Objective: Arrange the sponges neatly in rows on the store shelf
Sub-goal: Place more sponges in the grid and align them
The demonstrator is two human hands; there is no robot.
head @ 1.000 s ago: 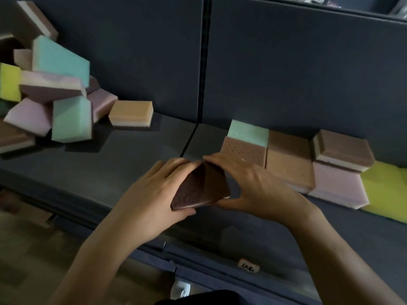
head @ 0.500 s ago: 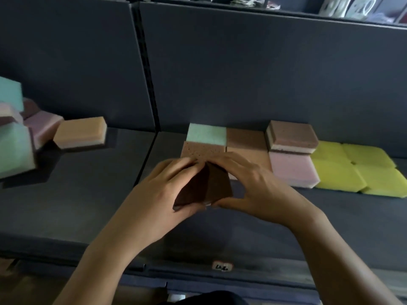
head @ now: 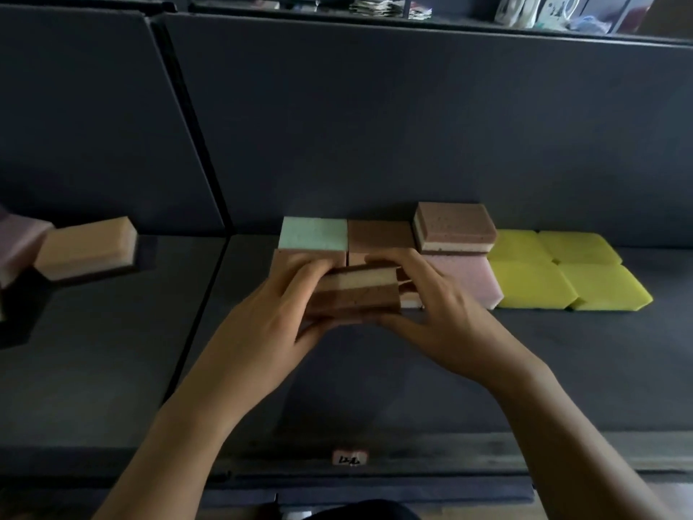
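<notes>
Pink sponge point(head: 15, 242) cut off left; shelf label point(head: 350, 459) unreadable — blurred.

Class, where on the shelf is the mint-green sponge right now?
In the head view, the mint-green sponge lies flat at the left end of the back row, by the back panel, with a brown sponge directly to its right.

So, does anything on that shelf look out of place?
The orange sponge lies askew on the left, apart from the rows. A brown sponge at the back sits higher than its neighbours, seemingly stacked.
</notes>
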